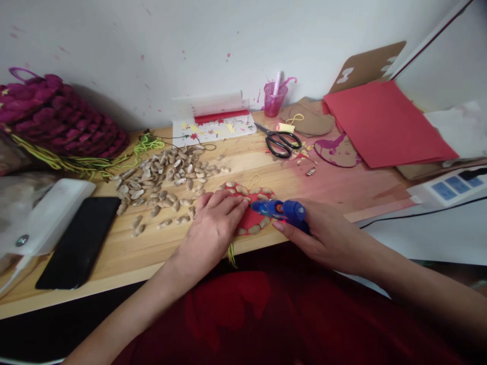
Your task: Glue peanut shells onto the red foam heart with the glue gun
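A small red round piece lies near the front edge of the wooden table, ringed with pale seed shells and with a yellow loop at its top. My left hand rests flat on its left side, fingers stretched out and pressing down. My right hand grips a blue glue gun, its nozzle pointing left over the red piece, close to my left fingertips. A loose heap of seed shells is spread just left of my left hand.
Black scissors, a pink cup and red paper sheets lie at the back right. A black phone and a white case sit left. A purple woven bag with yellow cords stands back left.
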